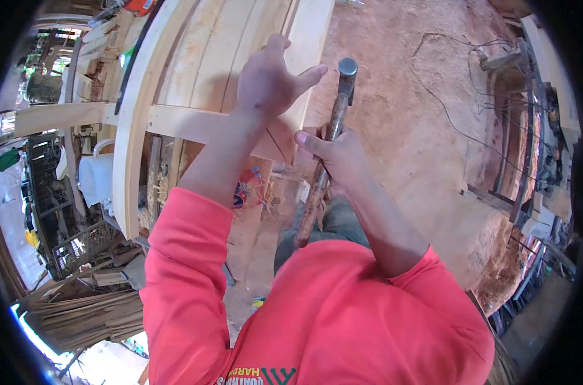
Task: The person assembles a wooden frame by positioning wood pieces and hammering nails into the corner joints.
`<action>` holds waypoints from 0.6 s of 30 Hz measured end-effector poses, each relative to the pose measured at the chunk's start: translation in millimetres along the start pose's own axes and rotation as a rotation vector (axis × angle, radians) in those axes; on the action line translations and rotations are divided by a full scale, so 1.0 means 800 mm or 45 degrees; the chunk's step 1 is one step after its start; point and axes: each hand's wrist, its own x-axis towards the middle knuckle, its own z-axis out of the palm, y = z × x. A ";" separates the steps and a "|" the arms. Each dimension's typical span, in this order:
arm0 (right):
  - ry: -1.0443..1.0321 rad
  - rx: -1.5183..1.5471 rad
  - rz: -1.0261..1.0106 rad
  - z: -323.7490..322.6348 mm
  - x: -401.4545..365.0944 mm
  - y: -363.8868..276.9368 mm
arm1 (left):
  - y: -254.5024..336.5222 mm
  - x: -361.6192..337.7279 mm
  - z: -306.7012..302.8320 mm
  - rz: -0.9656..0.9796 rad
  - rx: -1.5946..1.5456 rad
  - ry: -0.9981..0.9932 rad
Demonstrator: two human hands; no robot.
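Note:
A hammer [337,119] with a worn, rusty-looking handle is gripped in my right hand [343,157]. Its metal head points up and away from me, and the handle's lower end reaches toward my waist. My left hand [269,80] is over a pale wooden panel in a frame [205,61], near the frame's right-hand rail [311,32]. The thumb sticks out to the right and a finger points forward, well apart from it. The other fingers are hidden, and whether the palm touches the wood cannot be made out.
A white bucket [96,176] stands left of the frame's long rail [134,141]. Stacked thin wood strips [86,314] lie at lower left. Dark cable [442,106] runs over the dusty floor [394,83] on the right. Timber and clutter line both sides.

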 end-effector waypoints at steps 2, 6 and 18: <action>0.005 -0.068 -0.041 0.007 0.003 -0.015 | -0.034 0.010 -0.023 -0.064 -0.155 -0.160; 0.069 -0.089 -0.044 0.014 -0.013 -0.029 | -0.102 0.019 -0.097 -0.663 -0.519 -0.430; 0.283 -0.038 -0.085 0.039 -0.023 -0.019 | -0.162 0.049 -0.126 0.255 0.082 -0.916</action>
